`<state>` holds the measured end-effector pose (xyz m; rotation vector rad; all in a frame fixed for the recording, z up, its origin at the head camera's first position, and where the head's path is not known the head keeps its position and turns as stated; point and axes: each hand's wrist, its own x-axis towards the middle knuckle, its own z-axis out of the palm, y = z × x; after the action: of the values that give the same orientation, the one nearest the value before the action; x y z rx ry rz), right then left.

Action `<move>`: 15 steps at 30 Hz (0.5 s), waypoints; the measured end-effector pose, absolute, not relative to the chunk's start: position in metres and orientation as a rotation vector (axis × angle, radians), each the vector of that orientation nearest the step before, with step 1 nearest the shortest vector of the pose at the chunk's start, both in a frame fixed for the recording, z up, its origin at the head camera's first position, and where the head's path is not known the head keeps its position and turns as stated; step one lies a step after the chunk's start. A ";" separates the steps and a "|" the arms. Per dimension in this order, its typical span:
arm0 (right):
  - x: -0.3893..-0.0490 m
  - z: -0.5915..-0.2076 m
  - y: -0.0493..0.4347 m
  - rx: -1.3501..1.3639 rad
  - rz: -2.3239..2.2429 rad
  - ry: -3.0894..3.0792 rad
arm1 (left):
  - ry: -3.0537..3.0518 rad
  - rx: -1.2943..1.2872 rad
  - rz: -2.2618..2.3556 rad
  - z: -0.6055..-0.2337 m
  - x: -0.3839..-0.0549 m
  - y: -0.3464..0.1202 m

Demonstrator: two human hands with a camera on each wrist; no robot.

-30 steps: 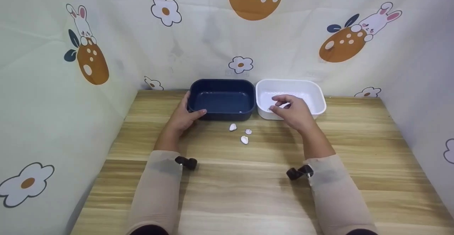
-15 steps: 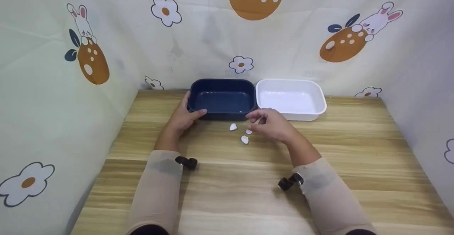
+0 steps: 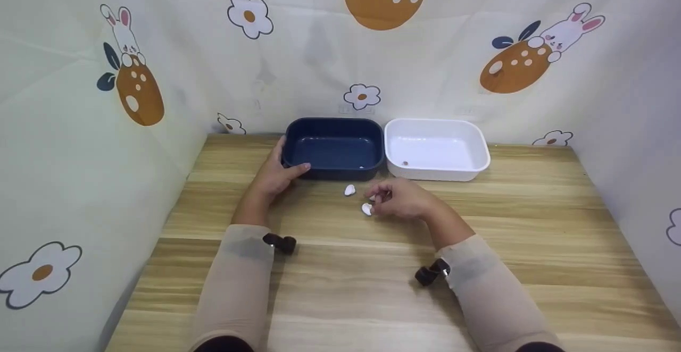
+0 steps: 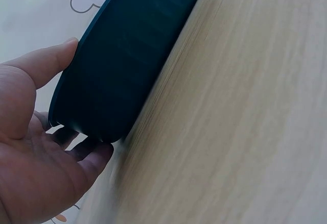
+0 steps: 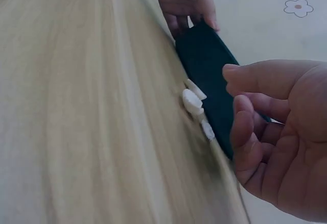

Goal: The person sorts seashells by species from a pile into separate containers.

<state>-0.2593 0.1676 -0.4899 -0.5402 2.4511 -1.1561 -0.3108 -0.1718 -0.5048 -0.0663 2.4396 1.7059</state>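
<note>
Pale cloth [image 3: 314, 59], printed with flowers, rabbits and orange fruit, rose around me at the back and on both sides. Beneath it spread the wood-grained table [image 3: 340, 299], streaked tan and brown. My forearms reached forward over it in beige sleeves [image 3: 237, 283], the left leaning slightly inward, the right slanting more strongly toward the middle. At the back of the table stood the dark blue box [image 3: 335, 174], upright, with the white box [image 3: 436, 174] just beside it on the right.

My left hand [image 3: 272, 177] gripped the dark blue box by its left end, thumb on the front rim, the other fingers around the side. My right hand [image 3: 401, 198] was low over the table, its fingers loosely bent, the thumb parted from them, grasping nothing.

Three small white pieces [image 3: 349, 190] lay before the dark blue box: one off to the left, one by my right thumb, one partly covered by my fingers; whether I touched them I couldn't tell. Smallest was a brownish speck [image 3: 405, 163] inside the white box.
</note>
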 end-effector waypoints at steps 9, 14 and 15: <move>-0.260 -0.499 0.164 -0.577 -1.161 2.398 | 2.435 -0.069 1.705 -0.505 -0.310 -0.172; -0.260 -0.501 0.164 -0.565 -1.159 2.396 | 2.430 -0.072 1.712 -0.504 -0.311 -0.172; -0.260 -0.502 0.164 -0.568 -1.154 2.401 | 2.431 -0.073 1.713 -0.504 -0.311 -0.172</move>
<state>-0.2599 0.1639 -0.5020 -0.5683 2.4012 -1.1539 -0.3108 -0.1722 -0.5045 -0.0727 2.4313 1.7133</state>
